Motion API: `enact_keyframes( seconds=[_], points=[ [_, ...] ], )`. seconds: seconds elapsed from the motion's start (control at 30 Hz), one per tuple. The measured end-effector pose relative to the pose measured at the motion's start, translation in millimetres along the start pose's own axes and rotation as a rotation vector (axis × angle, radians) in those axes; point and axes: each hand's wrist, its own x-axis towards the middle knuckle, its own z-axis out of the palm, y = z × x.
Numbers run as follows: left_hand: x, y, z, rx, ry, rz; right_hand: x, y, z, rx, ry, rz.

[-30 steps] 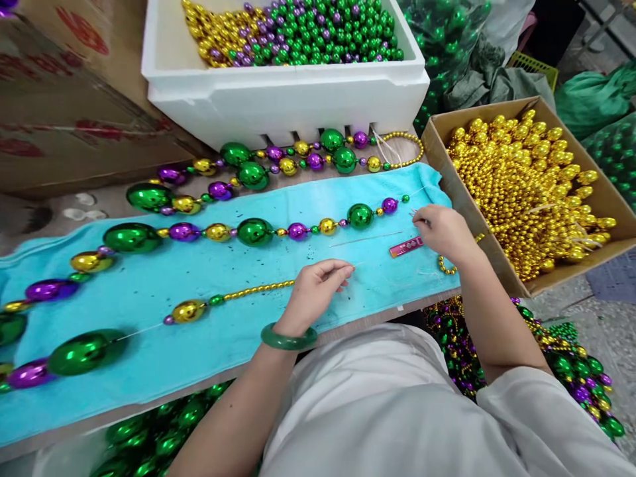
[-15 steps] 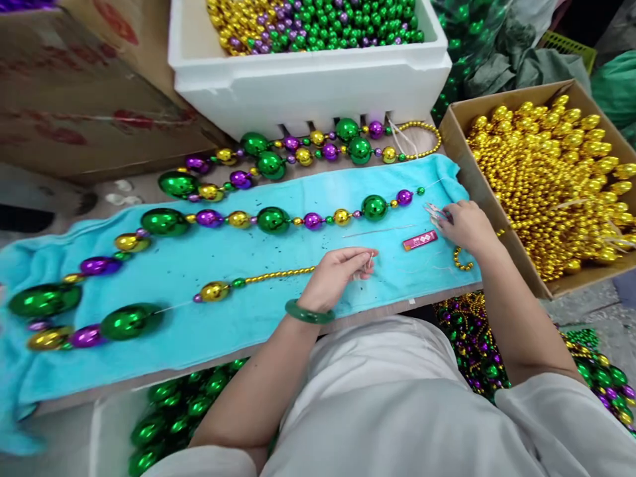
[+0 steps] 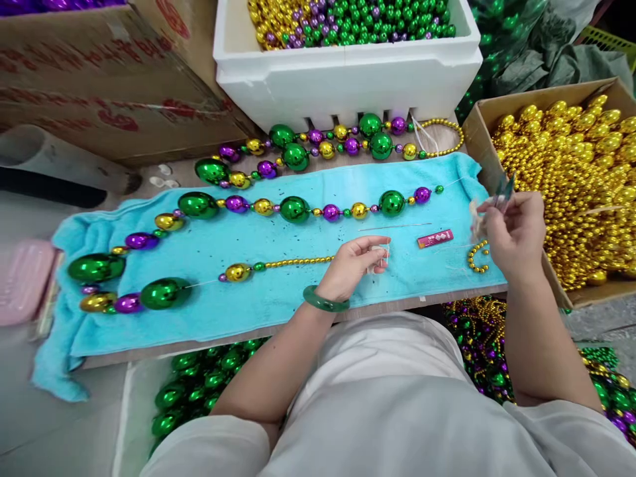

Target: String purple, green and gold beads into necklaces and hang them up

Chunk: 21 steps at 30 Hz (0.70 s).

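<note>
My left hand (image 3: 355, 262), a green bangle at its wrist, pinches a white string (image 3: 388, 248) above the towel. From under it a thin gold bead strand (image 3: 298, 262) runs left to a green bead, an oval gold bead (image 3: 238, 272) and a small purple one. Bare thread links these to a large green bead (image 3: 163, 293), part of a long green, purple and gold bead garland (image 3: 294, 209) looped on the towel. My right hand (image 3: 519, 228) is closed on small scissors (image 3: 503, 192), raised near the towel's right end; they are blurred.
The turquoise towel (image 3: 308, 305) carries a long needle (image 3: 395, 226), a small magenta packet (image 3: 435, 239) and a short curl of gold beads (image 3: 477, 257). Behind it lies another garland (image 3: 295, 157) before a white foam box (image 3: 348, 83). A carton of gold beads (image 3: 561, 192) stands right.
My right hand has lifted the scissors off the towel and moved right with them. My left hand still pinches the string. The view has shifted, so more shows on the left.
</note>
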Motion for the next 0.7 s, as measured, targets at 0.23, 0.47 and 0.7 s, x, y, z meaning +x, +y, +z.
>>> enact_keyframes(
  seconds=[0.23, 0.47, 0.7],
  points=[
    [-1.9, -2.1, 8.8, 0.123, 0.092, 0.127, -53.9, -45.8, 31.6, 0.403, -0.538, 0.366],
    [-10.2, -7.0, 16.8, 0.229, 0.036, 0.210, -61.7, -36.6, 75.7, 0.379, -0.406, 0.571],
    [-10.4, -9.0, 13.3, 0.267, 0.031, 0.222, -57.7, -34.5, 72.4, 0.359, -0.392, 0.549]
  ],
)
